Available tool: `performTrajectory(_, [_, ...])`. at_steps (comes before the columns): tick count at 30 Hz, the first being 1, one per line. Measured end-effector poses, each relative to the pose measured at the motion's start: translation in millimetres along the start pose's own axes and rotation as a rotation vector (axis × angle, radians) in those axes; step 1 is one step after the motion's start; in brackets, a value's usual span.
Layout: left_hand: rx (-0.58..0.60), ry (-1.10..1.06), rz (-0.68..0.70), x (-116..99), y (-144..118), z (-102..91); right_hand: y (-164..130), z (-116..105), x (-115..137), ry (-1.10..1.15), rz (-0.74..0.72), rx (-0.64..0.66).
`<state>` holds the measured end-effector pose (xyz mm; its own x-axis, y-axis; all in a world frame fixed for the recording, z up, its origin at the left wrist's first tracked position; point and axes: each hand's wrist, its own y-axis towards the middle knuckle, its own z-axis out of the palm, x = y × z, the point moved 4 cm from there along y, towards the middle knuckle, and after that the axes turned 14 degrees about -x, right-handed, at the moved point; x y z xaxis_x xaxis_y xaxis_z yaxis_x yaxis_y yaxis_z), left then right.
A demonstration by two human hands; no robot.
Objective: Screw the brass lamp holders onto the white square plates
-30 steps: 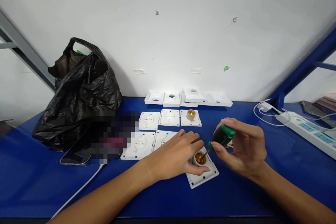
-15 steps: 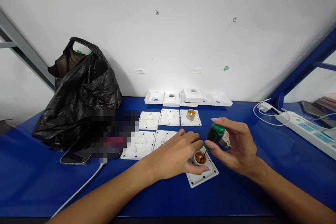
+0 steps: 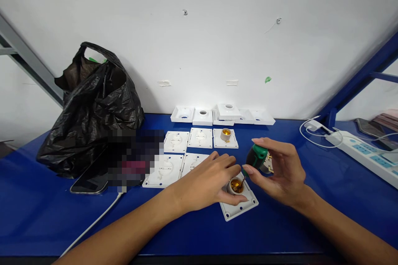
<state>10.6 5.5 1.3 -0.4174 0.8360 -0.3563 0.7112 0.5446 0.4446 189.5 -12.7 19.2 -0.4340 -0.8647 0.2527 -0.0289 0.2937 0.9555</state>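
Note:
My right hand (image 3: pixel 280 172) pinches the green and black handle of a screwdriver (image 3: pixel 256 160). Its shaft slants down into the brass-lined bulb socket (image 3: pixel 236 186), where the tip is hidden. That socket sits on a square white base plate (image 3: pixel 239 210) lying turned on the table. My left hand (image 3: pixel 214 178) is closed around the socket, thumb along its near side and fingers over the far side, steadying it against the plate. Behind my right fingers, another socket part (image 3: pixel 268 165) with brass contacts is partly covered.
Several white base plates (image 3: pixel 163 170) lie left of the hands, and one farther plate carries a socket (image 3: pixel 226 134). White covers (image 3: pixel 202 117) line the wall. A black plastic bag (image 3: pixel 93 112), a phone (image 3: pixel 90 180) and its cable are left; a power strip (image 3: pixel 362 149) is right.
Almost nothing differs. The view has shifted very slightly, and both hands keep their hold, with the screwdriver's handle tilted a touch differently.

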Motion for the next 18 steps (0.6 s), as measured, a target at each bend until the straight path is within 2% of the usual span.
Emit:
performTrajectory(7, [0.005,-0.003,-0.003,1,1,-1.5,0,2,-2,-0.018,0.065,0.0])
performTrajectory(14, [0.011,-0.039,-0.016,2,0,-0.2,12,12,-6,-0.009,0.344,0.028])
performTrajectory(18, [-0.015,0.005,0.001,1,-1,-0.9,13,9,-7,-0.018,0.332,-0.021])
